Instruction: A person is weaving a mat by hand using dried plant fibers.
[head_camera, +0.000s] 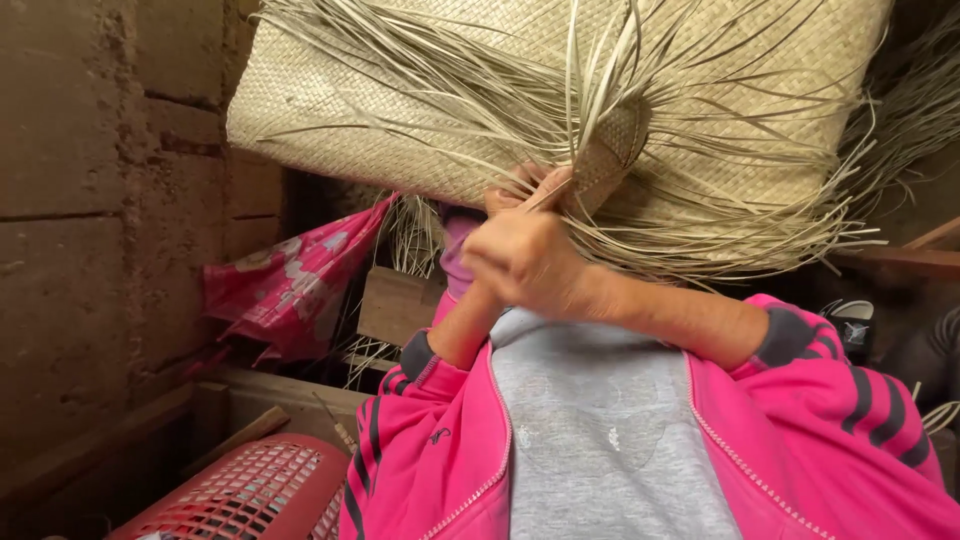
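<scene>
one woven straw mat (420, 90) held up just above the hands, long axis running left-right, loose strands (720, 200) fanning down and right, right hand (525, 260) pinched on strands at mat's lower edge, left hand (500, 200) mostly hidden behind it, grip unclear, one red plastic basket (250, 490) well below mat, mud wall (90, 220) close left of mat

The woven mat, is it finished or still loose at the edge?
Unfinished: the woven mat has loose straw strands hanging free.

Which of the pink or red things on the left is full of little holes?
The red plastic basket at the bottom left, with its grid of openings. The pink patterned cloth above it is solid fabric.
</scene>
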